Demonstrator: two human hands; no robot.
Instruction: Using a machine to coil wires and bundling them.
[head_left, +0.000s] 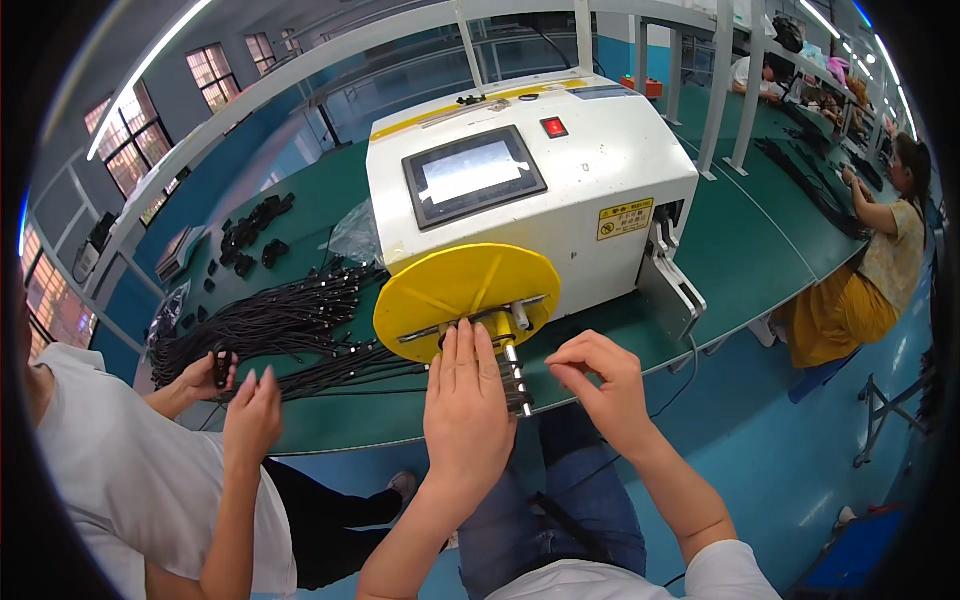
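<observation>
Left hand point(468, 405) lies flat with its fingers straight and close together, reaching up over the low edge of a big yellow wheel point(430, 300). It is not curled around anything. Just to the right of its fingers, a shiny rod point(511, 356) sticks out toward the person, with dark bands across it. Right hand point(605, 385) hangs in the air beside the rod, not touching it. Its fingers are bent and the thumb is near the pointing finger, but you cannot tell if the tips pinch something small.

The wheel is on the front of a white machine point(590, 170), which sits on a green tabletop point(720, 260). On top, the machine has a screen point(470, 175) and a red switch point(554, 127). To the left of the wheel lies a big heap of black cords point(270, 320). Small black parts point(250, 235) lie behind it. At the left, a person in a white shirt point(120, 450) holds a small dark thing point(222, 369). Far to the right, another person point(890, 245) sits at the tabletop.
</observation>
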